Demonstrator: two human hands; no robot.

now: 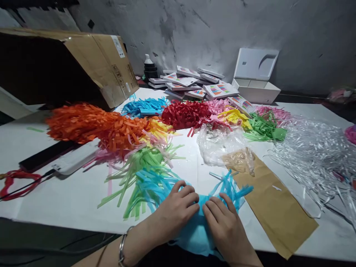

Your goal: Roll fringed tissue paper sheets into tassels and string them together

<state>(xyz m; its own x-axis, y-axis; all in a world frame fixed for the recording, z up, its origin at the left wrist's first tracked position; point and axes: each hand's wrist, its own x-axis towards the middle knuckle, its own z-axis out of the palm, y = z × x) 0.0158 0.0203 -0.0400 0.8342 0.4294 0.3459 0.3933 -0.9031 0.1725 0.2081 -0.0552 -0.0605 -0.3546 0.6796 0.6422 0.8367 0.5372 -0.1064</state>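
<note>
A sheet of light blue tissue paper [196, 235] with fringed strips at both ends hangs partly over the table's front edge. My left hand [175, 207], below a silver bracelet, has its fingers curled on the middle of the sheet. Close beside it, my right hand [226, 220] grips the same paper, its fingertips bent down and hidden against it. Blue strips spread out past both hands. Beneath those on the left lies a light green tissue fringe [133, 185].
Orange [83, 122], red [185, 115] and green [263, 126] tassels cross the table. Silver tinsel [314, 148] spreads at right, near a brown paper envelope [278, 207] and clear plastic bag [217, 142]. Behind are stacked flat boxes [178, 79], a white box [257, 91] and a carton [100, 63].
</note>
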